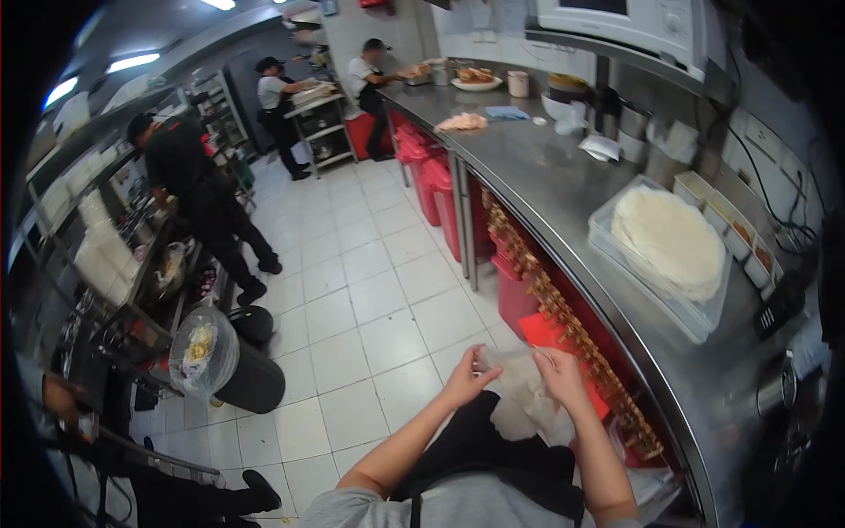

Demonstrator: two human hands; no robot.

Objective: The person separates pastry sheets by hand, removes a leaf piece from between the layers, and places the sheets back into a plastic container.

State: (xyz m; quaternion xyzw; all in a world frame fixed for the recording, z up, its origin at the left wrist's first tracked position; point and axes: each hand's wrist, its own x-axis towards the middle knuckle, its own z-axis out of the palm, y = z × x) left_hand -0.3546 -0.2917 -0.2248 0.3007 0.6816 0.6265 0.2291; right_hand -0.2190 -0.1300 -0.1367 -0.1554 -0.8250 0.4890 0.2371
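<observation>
In front of my apron (475,444), I hold a thin translucent plastic bag (519,400) between both hands. My left hand (471,378) pinches its left upper edge, with the fingers closed. My right hand (556,374) grips the opposite upper edge. The bag hangs loose and crumpled below them, and I see nothing clearly inside it. To the right, on the steel counter (607,290), a stack of thin round white sheets (669,238) lies in a clear plastic tub (701,327), apart from my hands.
Small condiment containers (739,229) stand beside the tub. Under the counter edge runs a row of small brown pieces (563,317), with red bins (436,189) behind. A lined trash bin (251,374) stands left on the tiled floor. Several people (189,185) work around the kitchen.
</observation>
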